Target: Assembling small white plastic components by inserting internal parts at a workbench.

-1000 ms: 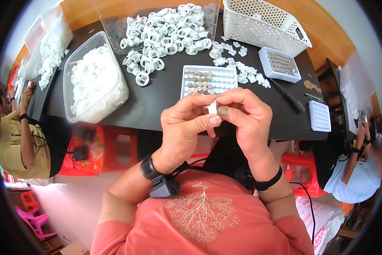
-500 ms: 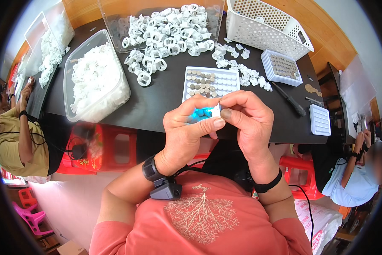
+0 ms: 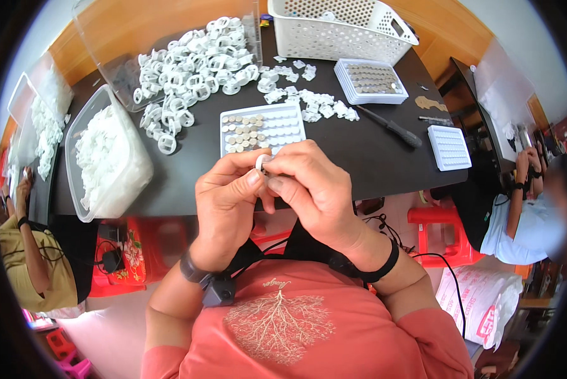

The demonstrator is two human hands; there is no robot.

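Observation:
A small white ring-shaped plastic part (image 3: 262, 163) is pinched between my two hands, just in front of the table's near edge. My left hand (image 3: 225, 194) grips it with thumb and forefinger. From the other side, the thumb and fingertips of my right hand (image 3: 318, 192) close on the same part, hiding most of it. Right behind my hands lies a white pocketed tray (image 3: 288, 124), its left side filled with round silver button cells (image 3: 245, 129). Loose small white plastic pieces (image 3: 318, 104) are scattered beyond the tray, to its right.
White ring-shaped housings (image 3: 195, 66) spill from a clear bin. A tub (image 3: 146, 165) of white parts stands left. At the right are a white basket (image 3: 334, 41), stacked cell trays (image 3: 375, 98), a screwdriver (image 3: 394, 128) and another pocketed tray (image 3: 449, 148). People sit on both sides.
The blue glow between my hands is gone, and the white part is now seen as a ring. My view has turned, so the table's things sit farther left in the picture.

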